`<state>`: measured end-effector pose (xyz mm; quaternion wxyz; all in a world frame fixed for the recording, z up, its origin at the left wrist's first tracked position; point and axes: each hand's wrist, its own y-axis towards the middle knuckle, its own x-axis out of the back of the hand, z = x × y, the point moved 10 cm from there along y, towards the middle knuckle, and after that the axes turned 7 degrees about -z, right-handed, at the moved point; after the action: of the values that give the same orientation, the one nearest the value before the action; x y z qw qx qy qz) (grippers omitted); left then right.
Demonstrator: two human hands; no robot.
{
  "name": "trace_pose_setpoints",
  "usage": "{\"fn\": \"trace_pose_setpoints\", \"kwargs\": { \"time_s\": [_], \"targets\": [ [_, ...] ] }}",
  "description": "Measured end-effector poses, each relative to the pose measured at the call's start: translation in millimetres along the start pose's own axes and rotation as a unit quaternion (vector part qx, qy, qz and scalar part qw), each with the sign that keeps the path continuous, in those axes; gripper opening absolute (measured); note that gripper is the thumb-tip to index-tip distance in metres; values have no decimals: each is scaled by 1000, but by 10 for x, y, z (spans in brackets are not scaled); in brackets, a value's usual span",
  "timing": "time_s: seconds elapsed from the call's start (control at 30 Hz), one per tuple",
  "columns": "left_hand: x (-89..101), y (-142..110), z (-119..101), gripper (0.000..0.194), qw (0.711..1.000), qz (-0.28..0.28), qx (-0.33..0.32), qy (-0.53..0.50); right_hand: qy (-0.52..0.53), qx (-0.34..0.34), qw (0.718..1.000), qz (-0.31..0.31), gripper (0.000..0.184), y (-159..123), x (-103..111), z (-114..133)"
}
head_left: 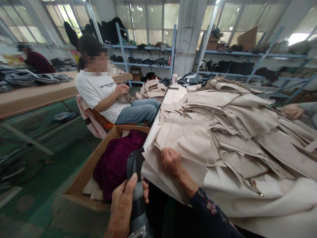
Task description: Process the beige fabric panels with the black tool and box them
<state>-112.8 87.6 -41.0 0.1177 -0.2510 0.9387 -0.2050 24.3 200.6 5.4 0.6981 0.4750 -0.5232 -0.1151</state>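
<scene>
My left hand is wrapped round the body of a black hand tool with grey, tape-like bands. Its dark, broad upper end points up beside the table edge; I cannot tell its exact kind. On the table's left edge my right hand, fingers closed, pinches the edge of a beige fabric piece. A short gold-coloured metal strip, perhaps a zipper, shows at that piece's corner, close to my fingertips. Another beige panel lies under my right hand and wrist.
Piled beige fabric pieces cover much of the table. Left of it stands a cardboard box with dark purple cloth. A seated person handles beige fabric beyond. At far right is another person's hand. Blue shelves line the back.
</scene>
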Motion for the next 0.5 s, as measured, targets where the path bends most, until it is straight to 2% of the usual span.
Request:
{"fn": "trace_pose_setpoints", "kwargs": {
  "time_s": [0.1,0.2,0.33,0.5],
  "targets": [
    [119,-15,-33,47,999,-34,-10,6,5,-9,1000,7,22,-5,-23,-9],
    [150,-61,-41,47,999,-32,-10,-1,15,-15,1000,17,19,-13,-40,-22],
    [44,-90,18,46,1000,-1,-6,19,32,-23,999,36,20,-36,-86,-34],
    [-132,-16,234,48,998,30,26,48,60,-26,996,67,15,0,-120,-26]
  ]
}}
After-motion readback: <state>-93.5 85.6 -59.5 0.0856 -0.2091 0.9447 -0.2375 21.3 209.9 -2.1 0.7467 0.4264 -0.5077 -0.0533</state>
